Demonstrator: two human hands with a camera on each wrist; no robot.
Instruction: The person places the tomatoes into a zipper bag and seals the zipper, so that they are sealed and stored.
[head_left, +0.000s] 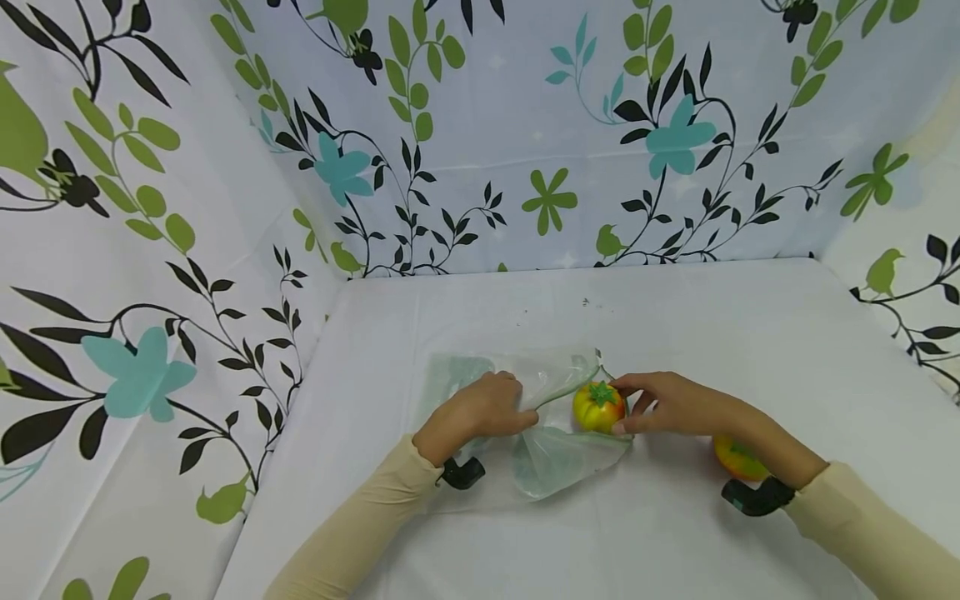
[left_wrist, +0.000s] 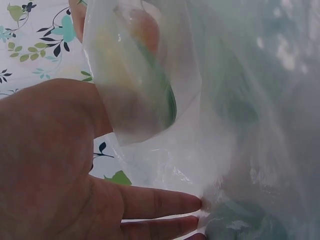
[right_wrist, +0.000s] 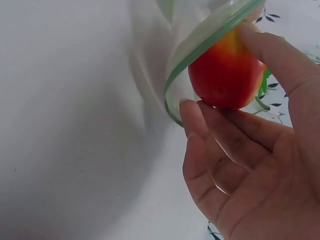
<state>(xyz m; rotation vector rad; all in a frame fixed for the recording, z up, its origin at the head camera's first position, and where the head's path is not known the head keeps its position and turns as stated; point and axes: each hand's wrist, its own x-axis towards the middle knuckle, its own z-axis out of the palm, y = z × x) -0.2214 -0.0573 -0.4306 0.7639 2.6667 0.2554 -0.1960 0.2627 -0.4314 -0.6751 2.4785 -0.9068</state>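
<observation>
A clear plastic bag with a green-edged mouth lies on the table, its mouth spread towards the right. My left hand grips the bag near the mouth; the thumb shows through the film in the left wrist view. With thumb and fingertips my right hand holds a ribbed yellow-and-red toy tomato with a green leafy top. The tomato sits within the bag's opening, and the bag's green edge crosses in front of it in the right wrist view.
A second yellow-and-orange toy tomato lies on the white-covered table, partly hidden under the right forearm. Patterned cloth walls stand behind and at the sides. Both wrists carry black camera mounts.
</observation>
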